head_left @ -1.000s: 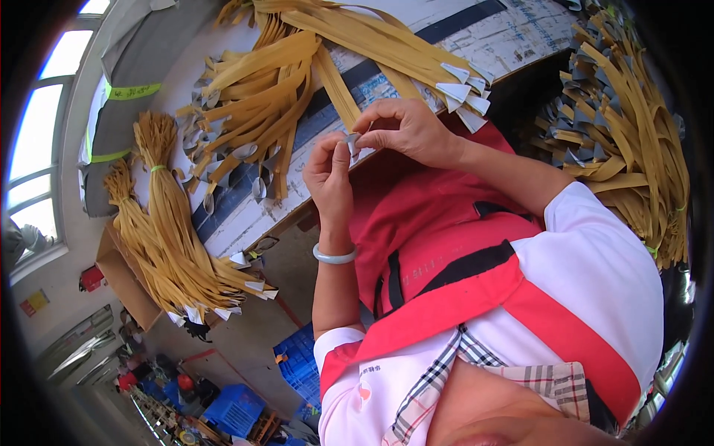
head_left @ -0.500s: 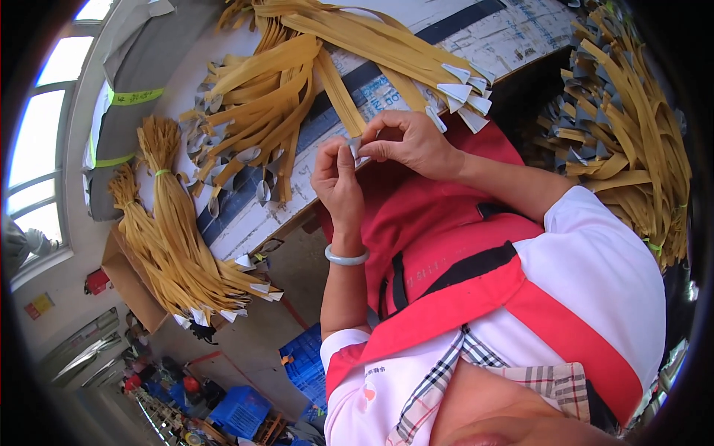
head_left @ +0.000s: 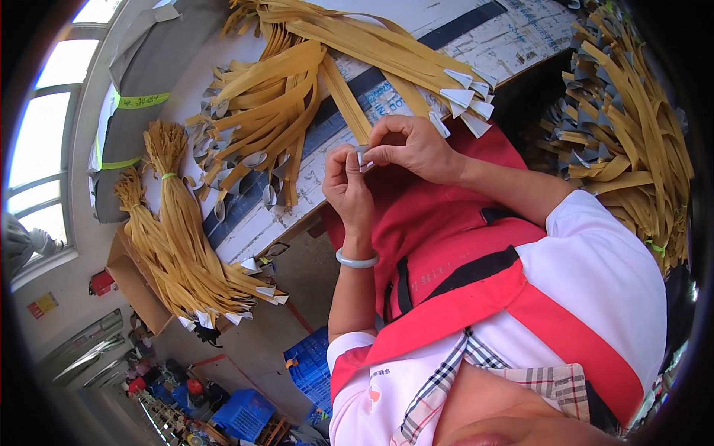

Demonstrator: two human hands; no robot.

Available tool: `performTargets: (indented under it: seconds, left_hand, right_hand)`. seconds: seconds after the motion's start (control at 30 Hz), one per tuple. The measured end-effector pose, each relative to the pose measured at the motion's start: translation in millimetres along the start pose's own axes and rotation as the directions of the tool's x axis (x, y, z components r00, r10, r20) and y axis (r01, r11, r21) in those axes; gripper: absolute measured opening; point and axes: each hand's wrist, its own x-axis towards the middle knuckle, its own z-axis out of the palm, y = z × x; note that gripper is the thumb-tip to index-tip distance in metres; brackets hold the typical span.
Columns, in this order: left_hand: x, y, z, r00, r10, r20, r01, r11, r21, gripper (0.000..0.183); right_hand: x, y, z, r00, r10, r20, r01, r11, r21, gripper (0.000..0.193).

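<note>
My left hand (head_left: 349,192), with a pale bangle on its wrist, pinches a small grey-white tab (head_left: 361,157) at the near end of a mustard-yellow zipper strip (head_left: 345,98). On the tab's other side, my right hand (head_left: 418,151) closes thumb and forefinger on it. The fingertips of both hands nearly meet there, hiding part of the tab. From the table's near edge the strip runs back to a pile of similar zipper strips (head_left: 275,82). Many of those carry curled grey tabs. Right of my hands, other strips end in white folded tabs (head_left: 457,97).
Tied bundles of yellow strips (head_left: 178,215) hang over the table's left end, above a cardboard box (head_left: 141,279). Another large bundle (head_left: 625,141) hangs at the right. The worn white tabletop (head_left: 513,44) has a dark stripe. Blue crates (head_left: 242,412) stand on the floor.
The whole view has shifted slightly, so the scene sits a little further right and lower. Both hands remain together at the tab, with small finger movements.
</note>
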Motion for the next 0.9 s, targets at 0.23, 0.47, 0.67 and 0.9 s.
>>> performTargets:
  seconds: [0.23,0.47,0.67,0.9]
  left_hand:
    - [10,12,-11,0.99,-0.027,0.136,0.028,1.0,-0.002,0.006]
    - [19,4,-13,0.916,-0.305,0.262,0.375,0.883,-0.282,0.014]
    - [23,22,-6,0.978,-0.139,0.158,0.156,0.982,-0.102,0.017]
    - [34,29,-29,0.951,-0.057,0.305,0.049,0.998,0.031,0.014]
  right_hand:
    - [11,-11,-16,0.981,0.134,0.14,-0.127,0.99,-0.059,0.017]
    - [21,-3,-14,0.97,-0.156,0.188,0.235,0.807,-0.542,0.012]
    - [29,16,-28,0.904,-0.396,0.159,0.417,0.74,-0.527,0.011]
    - [23,-11,-15,0.979,-0.102,0.177,0.121,0.988,-0.1,0.011]
